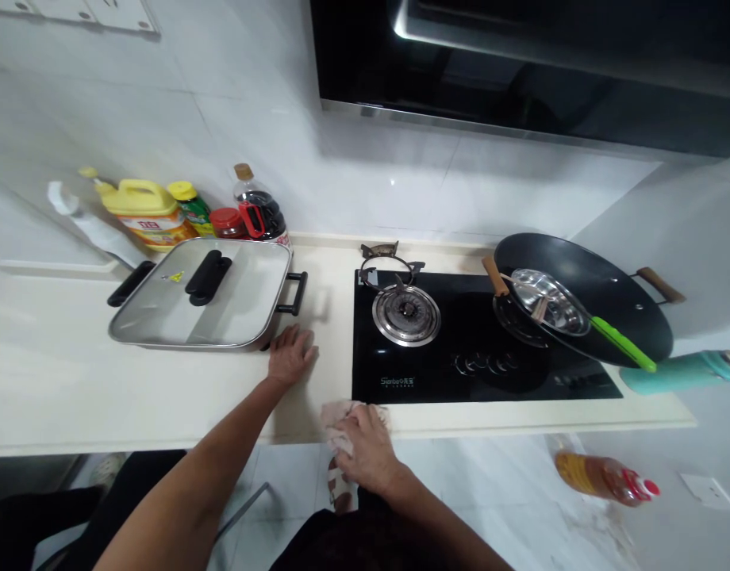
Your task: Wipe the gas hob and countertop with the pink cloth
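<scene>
Head view: the right hand (368, 454) has its fingers curled around a crumpled pale-pink cloth (335, 415) at the cream desk's (55, 388) front edge, beside the black glass stove (460, 390). The left hand (290, 355), fingers loose, rests beside the rectangular glass-lidded pan (246, 293).

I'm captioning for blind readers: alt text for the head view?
A person's right hand holds a pale cloth at the edge of a cream counter, by a black gas stove; the left hand rests near a lidded pan. A wok sits at the stove's right.
</scene>
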{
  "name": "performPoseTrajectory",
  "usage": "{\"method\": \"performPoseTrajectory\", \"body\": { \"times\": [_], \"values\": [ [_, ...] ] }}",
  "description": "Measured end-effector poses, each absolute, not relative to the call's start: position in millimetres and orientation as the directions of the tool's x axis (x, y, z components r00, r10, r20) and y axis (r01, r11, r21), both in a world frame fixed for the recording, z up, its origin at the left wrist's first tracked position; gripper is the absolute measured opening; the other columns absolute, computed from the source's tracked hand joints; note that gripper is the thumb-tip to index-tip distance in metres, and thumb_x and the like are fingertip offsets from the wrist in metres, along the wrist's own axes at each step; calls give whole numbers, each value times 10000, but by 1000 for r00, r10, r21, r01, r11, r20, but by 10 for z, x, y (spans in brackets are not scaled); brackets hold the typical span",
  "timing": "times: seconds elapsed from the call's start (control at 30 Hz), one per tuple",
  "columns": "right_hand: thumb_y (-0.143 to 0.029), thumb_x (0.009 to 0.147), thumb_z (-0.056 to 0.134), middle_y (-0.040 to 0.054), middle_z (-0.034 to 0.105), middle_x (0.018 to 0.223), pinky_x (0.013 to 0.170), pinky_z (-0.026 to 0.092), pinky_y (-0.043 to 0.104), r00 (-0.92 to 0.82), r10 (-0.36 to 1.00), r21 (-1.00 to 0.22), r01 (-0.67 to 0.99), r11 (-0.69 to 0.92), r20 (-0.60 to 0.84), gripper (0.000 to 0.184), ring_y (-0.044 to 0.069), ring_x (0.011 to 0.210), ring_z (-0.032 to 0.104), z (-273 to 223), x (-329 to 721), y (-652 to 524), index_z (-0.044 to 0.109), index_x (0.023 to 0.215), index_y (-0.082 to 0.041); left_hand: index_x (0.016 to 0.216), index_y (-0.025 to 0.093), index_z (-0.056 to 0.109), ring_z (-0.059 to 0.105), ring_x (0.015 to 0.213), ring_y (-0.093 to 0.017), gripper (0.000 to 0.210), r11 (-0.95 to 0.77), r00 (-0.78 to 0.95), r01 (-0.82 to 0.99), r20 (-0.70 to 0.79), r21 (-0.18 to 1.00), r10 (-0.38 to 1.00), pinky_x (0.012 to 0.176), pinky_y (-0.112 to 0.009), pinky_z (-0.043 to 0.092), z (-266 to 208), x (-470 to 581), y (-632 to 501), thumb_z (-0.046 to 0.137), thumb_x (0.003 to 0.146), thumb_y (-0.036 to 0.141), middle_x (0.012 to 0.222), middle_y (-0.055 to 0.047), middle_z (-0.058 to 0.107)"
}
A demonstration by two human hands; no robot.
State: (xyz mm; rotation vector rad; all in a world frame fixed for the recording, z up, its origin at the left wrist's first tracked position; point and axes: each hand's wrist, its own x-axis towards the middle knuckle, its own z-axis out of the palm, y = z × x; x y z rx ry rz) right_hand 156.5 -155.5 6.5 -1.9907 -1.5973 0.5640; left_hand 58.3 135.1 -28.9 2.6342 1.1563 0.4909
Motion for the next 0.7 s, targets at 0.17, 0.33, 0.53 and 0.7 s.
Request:
{"method": "performPoseTrajectory", "body": {
  "times": [0.17,0.33,0.53,0.7],
  "values": [
    [-282,802,673,55,660,1185,1067,459,436,105,994,-914,397,-80,-41,354,252,1137,580,222,1529,-1387,697,1154,-252,1324,237,625,563,1351,-296,424,-685,638,623,260,378,725,1129,-484,487,-321,314,1289,590,921,364,1416,-128,631],
    [-343,892,484,16,737,1029,825,531,324,329,902,-959,-133,-250,-281,410,203,915,657,448,2255,-1490,684,1235,-241,1266,211,644,626,1266,-305,384,-667,585,606,326,433,743,1083,-504,541,-336,-182,1016,542,943,392,1357,-152,648],
    [-400,759,575,74,754,1244,1050,505,411,749,650,-949,101,-299,-125,498,267,1177,660,174,3357,-1974,755,1184,-215,1188,235,686,665,1214,-298,330,-591,485,601,342,538,805,1070,-519,560,-414,-378,701,533,944,398,1280,-121,690],
    [-432,773,526,87,763,1139,1034,526,422,826,555,-857,353,-374,98,396,260,1094,686,-167,3671,-2409,780,998,-227,1270,252,681,616,1299,-288,348,-666,558,499,382,555,737,1092,-500,533,-113,188,247,544,966,354,1394,-126,636]
  ]
}}
